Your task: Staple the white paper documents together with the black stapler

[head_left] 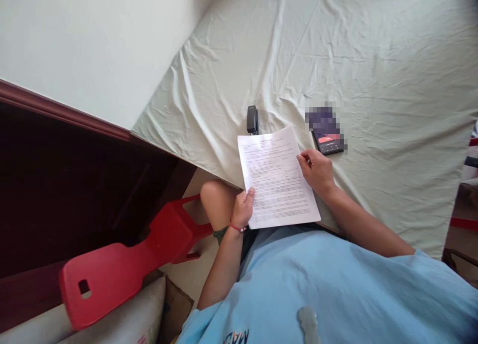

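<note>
Fingers of the left hand pinch the lower left edge of a printed sheet of paper, thumb on top and the rest curled beneath. The right hand grips the right edge higher up, thumb and forefinger pressed together on the margin. Between them the sheet hangs over the near edge of the bed, its top end reaching over the wrinkled pale sheet, its lower end over the person's lap.

To hold it well, I judge both pinches should stay out at the margins, clear of the print, with a light outward pull so the page keeps flat and does not sag in the middle; whether more than one page is in the grip I cannot tell.

Just past the paper's top edge lies one small black stapler-like object, touching or nearly touching it. One phone with a lit screen lies near the right hand, toward the bed's middle. One red plastic chair stands off the bed's near left corner, beside a dark wooden frame. A red band circles the left wrist.
</note>
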A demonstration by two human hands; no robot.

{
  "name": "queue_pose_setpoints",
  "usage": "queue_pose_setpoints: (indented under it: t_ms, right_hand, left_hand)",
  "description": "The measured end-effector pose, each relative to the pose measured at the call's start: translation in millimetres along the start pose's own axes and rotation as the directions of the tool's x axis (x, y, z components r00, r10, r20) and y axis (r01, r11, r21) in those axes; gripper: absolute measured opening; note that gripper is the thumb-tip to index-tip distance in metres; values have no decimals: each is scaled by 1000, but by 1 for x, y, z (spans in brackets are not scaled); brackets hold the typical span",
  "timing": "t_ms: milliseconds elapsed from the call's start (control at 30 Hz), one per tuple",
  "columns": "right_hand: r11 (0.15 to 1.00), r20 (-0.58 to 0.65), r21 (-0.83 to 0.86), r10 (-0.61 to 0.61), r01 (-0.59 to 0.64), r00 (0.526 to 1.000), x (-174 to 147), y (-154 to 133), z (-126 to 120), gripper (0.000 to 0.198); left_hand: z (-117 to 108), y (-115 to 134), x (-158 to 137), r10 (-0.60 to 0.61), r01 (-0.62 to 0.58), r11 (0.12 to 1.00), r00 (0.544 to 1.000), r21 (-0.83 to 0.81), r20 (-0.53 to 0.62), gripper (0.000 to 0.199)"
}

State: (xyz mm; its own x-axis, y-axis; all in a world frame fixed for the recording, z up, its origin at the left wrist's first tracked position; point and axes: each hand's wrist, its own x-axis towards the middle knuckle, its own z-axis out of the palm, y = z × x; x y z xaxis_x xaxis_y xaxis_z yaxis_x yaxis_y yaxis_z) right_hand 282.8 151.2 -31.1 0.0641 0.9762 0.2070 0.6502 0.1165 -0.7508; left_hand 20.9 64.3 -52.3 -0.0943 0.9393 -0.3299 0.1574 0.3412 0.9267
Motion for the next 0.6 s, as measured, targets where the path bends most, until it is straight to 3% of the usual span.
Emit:
queue_pose_setpoints:
  t_ms: [333,600]
  right_hand:
    - [998,30,-64,25,-23,999,1,0,0,23]
    - [999,-25,40,32,-31,999,1,-2,1,15]
  left_hand:
    - [4,-2,3,1,-1,1000,1000,-15,-30,67]
    - [7,-3,1,-2,0,999,999,-41,-52,68]
